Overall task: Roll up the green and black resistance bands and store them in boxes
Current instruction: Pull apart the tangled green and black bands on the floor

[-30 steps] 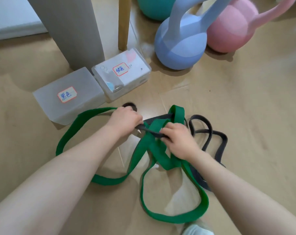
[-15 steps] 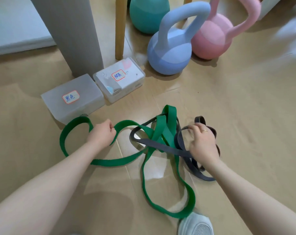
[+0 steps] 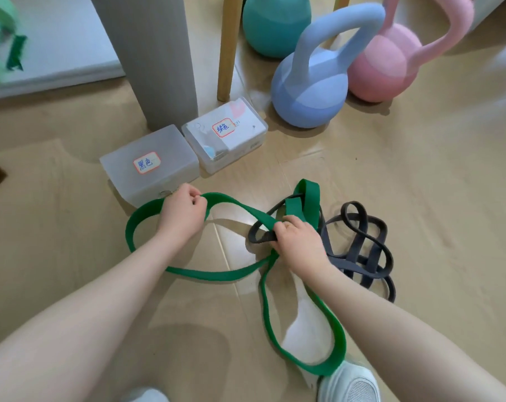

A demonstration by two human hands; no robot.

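A white sneaker [image 3: 349,384] is resting at the near edge, touching the nearest loop of the wide green elastic resistance band [image 3: 334,332], which is lying uncoiled on the tan floor [image 3: 420,169]. The right hand [image 3: 299,242] is gripping the green band with curled fingers where it is crossing the tangled narrow black resistance band [image 3: 362,253]. The left hand [image 3: 183,213] is pinching the green band's far loop. Beyond it, two translucent lidded plastic boxes [image 3: 150,166] are sitting side by side, closed, before blue, pink and teal kettlebells [image 3: 312,91].
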